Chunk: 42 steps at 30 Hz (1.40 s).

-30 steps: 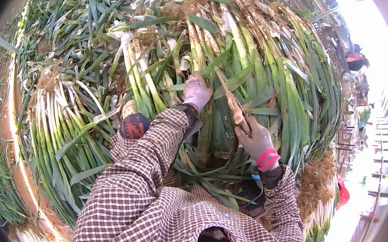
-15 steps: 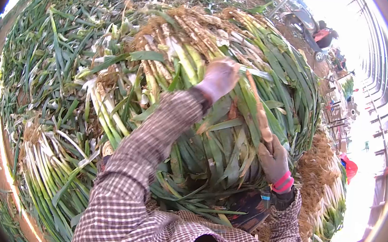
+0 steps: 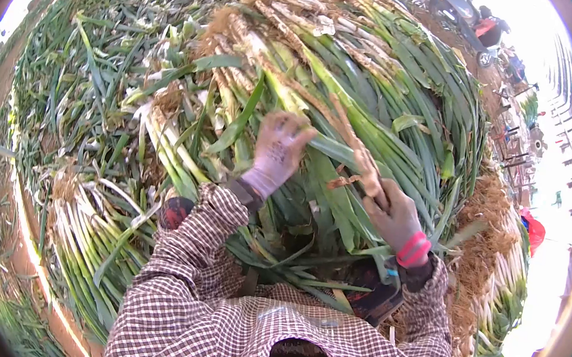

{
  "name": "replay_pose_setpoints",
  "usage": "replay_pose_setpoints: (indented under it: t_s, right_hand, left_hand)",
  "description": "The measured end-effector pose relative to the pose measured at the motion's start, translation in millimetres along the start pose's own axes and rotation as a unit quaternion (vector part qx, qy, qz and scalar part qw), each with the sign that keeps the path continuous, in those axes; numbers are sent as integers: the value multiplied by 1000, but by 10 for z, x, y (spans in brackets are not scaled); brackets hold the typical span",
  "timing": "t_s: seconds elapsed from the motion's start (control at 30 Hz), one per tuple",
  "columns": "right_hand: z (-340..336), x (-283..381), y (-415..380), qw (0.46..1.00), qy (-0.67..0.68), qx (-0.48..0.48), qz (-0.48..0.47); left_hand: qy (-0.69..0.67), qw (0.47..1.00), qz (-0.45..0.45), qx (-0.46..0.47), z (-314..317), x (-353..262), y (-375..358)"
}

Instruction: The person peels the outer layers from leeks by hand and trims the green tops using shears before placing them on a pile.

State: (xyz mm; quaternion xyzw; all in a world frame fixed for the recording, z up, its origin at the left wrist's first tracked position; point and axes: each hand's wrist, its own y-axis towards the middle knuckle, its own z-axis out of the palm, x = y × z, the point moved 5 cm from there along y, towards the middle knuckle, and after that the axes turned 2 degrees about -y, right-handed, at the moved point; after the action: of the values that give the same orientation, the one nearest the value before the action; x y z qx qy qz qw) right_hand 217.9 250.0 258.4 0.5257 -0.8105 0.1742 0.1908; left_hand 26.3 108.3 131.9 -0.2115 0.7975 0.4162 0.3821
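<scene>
My left hand, in a pale glove, is closed at the middle of the pile, fingers curled around a green onion leaf that runs off to the right. Below its wrist lie dark, bent leaves. Lower right, my right hand, gloved with a pink-striped cuff, grips the near end of a long tan stick-like piece. That piece slants up and left across the leaves. Large green onions with brown roots and pale stalks lie in front of both hands, roots pointing away from me.
Loose leaves and trimmings cover the ground at left. A smaller bunch of green onions lies at lower left. Rooted onions are stacked at right. A parked vehicle stands at the upper right.
My left hand has come down and left, back toward my body, from the upper stalks to the middle of the pile. My right hand still holds the tan piece, which now slants further left.
</scene>
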Motion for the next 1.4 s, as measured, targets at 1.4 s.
replay_pose_setpoints:
  t_s: [1.4]
  right_hand:
    - [544,692,1094,980,-86,154,-95]
  left_hand:
    - [-537,691,-483,-18,308,888,-377]
